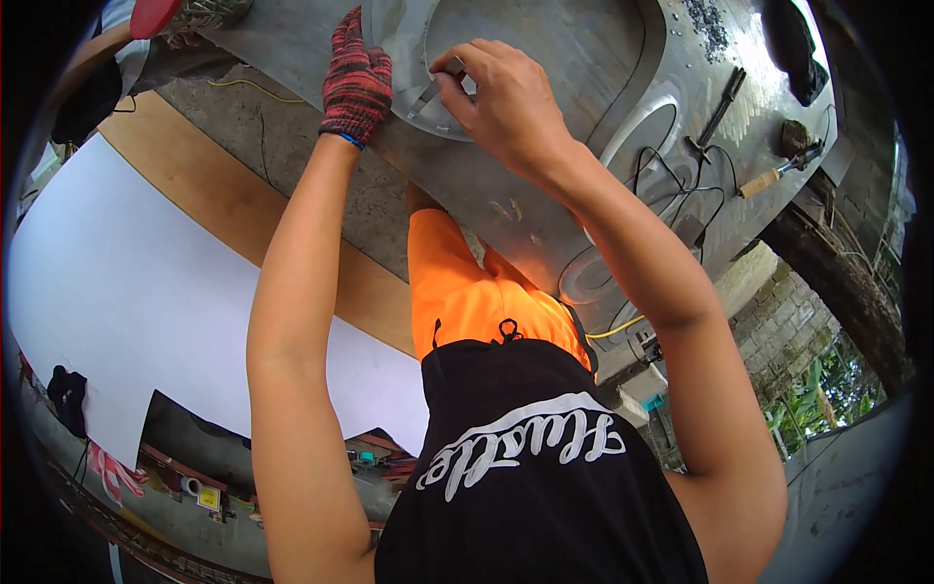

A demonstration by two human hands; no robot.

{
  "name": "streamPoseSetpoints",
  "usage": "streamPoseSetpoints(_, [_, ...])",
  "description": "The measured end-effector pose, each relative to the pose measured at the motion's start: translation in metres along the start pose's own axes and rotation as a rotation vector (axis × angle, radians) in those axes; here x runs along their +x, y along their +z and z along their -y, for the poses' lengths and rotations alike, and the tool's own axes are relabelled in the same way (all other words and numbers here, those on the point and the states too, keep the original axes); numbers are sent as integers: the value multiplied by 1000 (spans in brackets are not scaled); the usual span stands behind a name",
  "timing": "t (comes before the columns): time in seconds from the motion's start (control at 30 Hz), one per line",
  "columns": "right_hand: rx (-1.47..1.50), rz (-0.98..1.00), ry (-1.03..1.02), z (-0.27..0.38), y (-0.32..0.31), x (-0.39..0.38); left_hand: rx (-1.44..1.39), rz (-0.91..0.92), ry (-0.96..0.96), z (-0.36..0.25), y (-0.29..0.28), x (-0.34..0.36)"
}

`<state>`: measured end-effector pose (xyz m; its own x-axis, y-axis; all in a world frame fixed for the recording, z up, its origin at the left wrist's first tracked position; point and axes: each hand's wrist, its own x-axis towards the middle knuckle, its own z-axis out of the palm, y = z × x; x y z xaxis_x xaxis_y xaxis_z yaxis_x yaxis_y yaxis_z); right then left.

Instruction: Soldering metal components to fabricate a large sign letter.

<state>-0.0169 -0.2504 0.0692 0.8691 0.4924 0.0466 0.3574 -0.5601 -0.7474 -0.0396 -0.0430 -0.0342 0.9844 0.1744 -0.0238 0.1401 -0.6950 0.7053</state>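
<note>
My left hand, in a red-and-black knit glove, lies with its fingers stretched out along the near left edge of a grey metal sheet. Bare, my right hand is bent over the sheet, thumb and forefinger pinched together. Just below those fingertips sits a short, thin grey strip; how firmly they grip it is hard to see. Between the two hands shows a curved, shiny metal piece with a rounded end, lying on the sheet. Part of it is hidden by my right hand.
To the right lie a dark hammer-like tool, a wooden-handled tool, tangled black cable, a black cloth and dark metal bits. A large white panel and brown board stand left. Another person's arm shows at upper left.
</note>
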Motion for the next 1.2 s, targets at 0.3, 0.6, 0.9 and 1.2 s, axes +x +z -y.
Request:
streamPoseSetpoints(0.3, [-23,-679,252,-38,-181,59,-4,-87,105,14,-4,-4])
streamPoseSetpoints(0.6, [-283,-840,416,-244,-236,148,-56,0,-38,9,-5,-6])
streamPoseSetpoints(0.9, [-334,-692,551,-262,-252,110,-82,21,-70,33,3,-1])
streamPoseSetpoints(1.2, [-583,-1154,1259,-322,-319,-173,-64,13,-80,30,2,-2])
